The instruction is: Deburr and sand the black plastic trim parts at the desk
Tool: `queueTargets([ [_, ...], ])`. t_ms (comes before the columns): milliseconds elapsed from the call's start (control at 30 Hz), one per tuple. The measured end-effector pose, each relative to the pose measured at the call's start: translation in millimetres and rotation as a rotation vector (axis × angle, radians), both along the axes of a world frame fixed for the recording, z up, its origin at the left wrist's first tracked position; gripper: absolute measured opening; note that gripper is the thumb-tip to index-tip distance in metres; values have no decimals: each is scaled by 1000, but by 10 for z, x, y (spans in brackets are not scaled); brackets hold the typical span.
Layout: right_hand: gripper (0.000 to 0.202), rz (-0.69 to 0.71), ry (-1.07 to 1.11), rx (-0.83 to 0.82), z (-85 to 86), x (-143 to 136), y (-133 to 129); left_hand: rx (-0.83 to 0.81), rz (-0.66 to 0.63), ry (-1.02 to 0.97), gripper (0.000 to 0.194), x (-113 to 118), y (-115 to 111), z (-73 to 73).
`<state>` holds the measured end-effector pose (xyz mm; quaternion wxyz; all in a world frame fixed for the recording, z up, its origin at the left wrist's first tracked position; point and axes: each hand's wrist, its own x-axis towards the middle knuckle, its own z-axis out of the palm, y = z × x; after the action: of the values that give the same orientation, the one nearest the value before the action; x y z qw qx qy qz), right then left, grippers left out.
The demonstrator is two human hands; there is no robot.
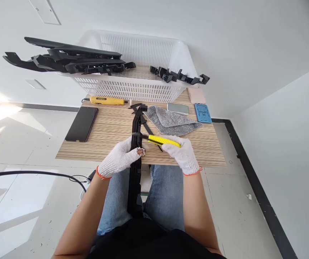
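Note:
A long black plastic trim part [135, 180] runs from my lap up over the table's front edge. My left hand [120, 156], in a white knit glove with a torn thumb tip, is closed around its middle. In my gloved right hand [181, 153] is a yellow utility knife [164, 140], gripped by its handle and pointing left. The knife's dark front end meets the trim part just above my left hand; the blade itself is blurred. A thin black plastic strip [150, 131] lies on the table behind the knife.
On the wood-grain table [111, 126] lie a black phone [82, 124], a yellow corded tool [107, 100], a grey cloth [170, 120], a grey-green block [178, 108] and a blue card-like piece [203, 113]. Behind, a white basket [133, 88] bears black plastic parts [73, 59] jutting over its rim.

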<state>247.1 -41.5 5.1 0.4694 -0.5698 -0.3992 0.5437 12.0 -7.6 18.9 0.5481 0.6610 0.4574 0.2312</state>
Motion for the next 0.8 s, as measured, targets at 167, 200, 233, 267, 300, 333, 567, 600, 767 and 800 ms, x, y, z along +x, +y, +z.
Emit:
queueTargets([
  [167, 48, -94, 23, 4, 17, -31, 1, 8, 18, 38, 47, 16, -13, 33],
  [200, 48, -96, 27, 0, 17, -34, 3, 13, 15, 46, 46, 20, -16, 39],
  [233, 49, -73, 25, -11, 15, -36, 5, 22, 12, 54, 46, 23, -18, 44],
  [267, 49, -50, 18, -22, 12, -38, 6, 33, 9, 61, 45, 26, -20, 47],
  [300, 51, -44, 11, -27, 9, -40, 6, 41, 4, 68, 44, 28, -20, 47],
  [333, 52, -58, 4, -24, 6, -42, 5, 46, 1, 73, 44, 28, -19, 46],
  [567, 50, -54, -6, -15, -7, -44, -23, 71, -17, 107, 45, 21, -12, 35],
  [600, 51, -85, 5, -8, -11, -43, -26, 77, -20, 96, 45, 21, -12, 34],
  [767, 50, -81, -3, 7, -31, -57, -42, 70, -23, 75, 46, 22, -13, 27],
  [800, 51, -127, -6, 25, -34, -61, -48, 68, -24, 74, 45, 22, -12, 28],
])
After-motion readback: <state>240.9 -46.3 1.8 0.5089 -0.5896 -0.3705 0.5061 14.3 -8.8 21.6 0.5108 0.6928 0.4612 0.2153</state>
